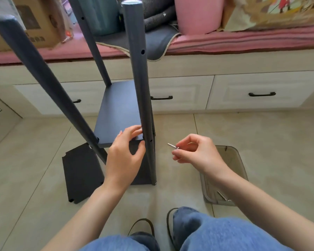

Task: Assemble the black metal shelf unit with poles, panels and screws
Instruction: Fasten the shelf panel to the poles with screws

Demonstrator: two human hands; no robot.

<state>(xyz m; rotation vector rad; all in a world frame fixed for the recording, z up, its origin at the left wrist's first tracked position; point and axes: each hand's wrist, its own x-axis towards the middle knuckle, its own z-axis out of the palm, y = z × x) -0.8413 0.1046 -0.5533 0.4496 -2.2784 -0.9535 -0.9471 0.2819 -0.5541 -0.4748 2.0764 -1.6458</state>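
Observation:
The black shelf unit stands on the tiled floor with three poles visible: a near right pole [141, 87], a near left pole [43, 77] and a far pole [91, 44]. A black panel [116, 113] sits raised between them. My left hand [124, 156] grips the panel's near right corner, fingers on top and thumb under its edge, beside the right pole. My right hand [194, 151] pinches a silver screw [172, 146] to the right of that pole, pointing left. A second black panel [80, 171] lies flat on the floor under the unit.
A translucent grey tray [237, 178] with more screws lies on the floor at the right. Cream drawers [257, 93] under a pink-cushioned bench run behind the unit. A cardboard box [34, 22] stands on the bench. My knees and slippers are at the bottom.

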